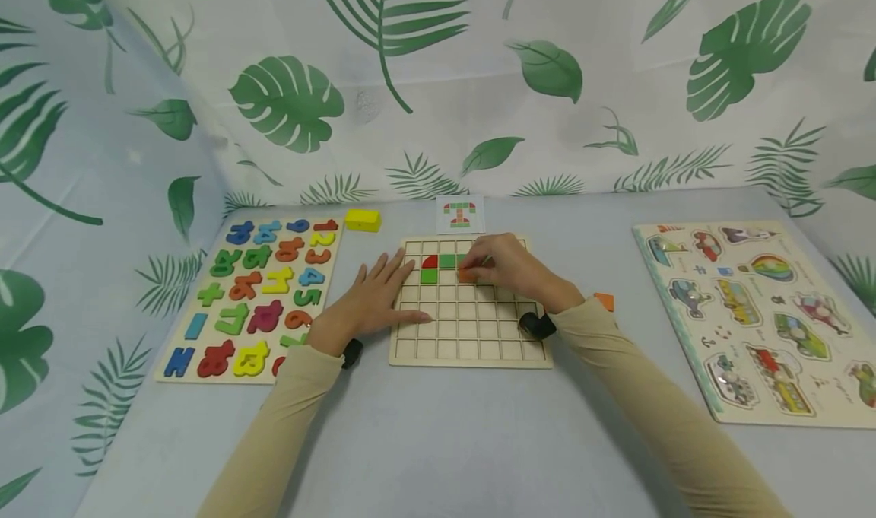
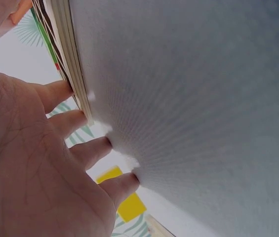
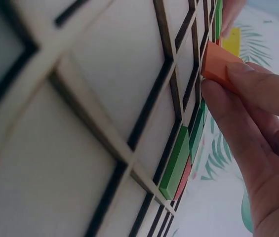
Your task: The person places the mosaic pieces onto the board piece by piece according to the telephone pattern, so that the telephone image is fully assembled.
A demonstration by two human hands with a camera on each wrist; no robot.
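Observation:
My right hand (image 1: 512, 268) pinches an orange block (image 3: 217, 63) between thumb and fingers, low over a wooden grid board (image 1: 448, 344). In the right wrist view the block is tilted against the grid. A red rounded piece (image 1: 430, 262), a green square (image 1: 429, 276) and another green square (image 1: 448, 261) sit in upper-left cells. More green (image 3: 175, 165) and red pieces lie on the side partly covered by my right hand in the head view. My left hand (image 1: 366, 299) is spread at the board's left edge, thumb over the grid, some fingertips touching the table.
A pattern card (image 1: 460, 227) lies behind the board, with a yellow block (image 1: 363, 220) to its left. A number puzzle (image 1: 198, 305) stands left, a picture puzzle (image 1: 746, 335) right. Another orange piece (image 1: 604, 300) shows beyond the right sleeve.

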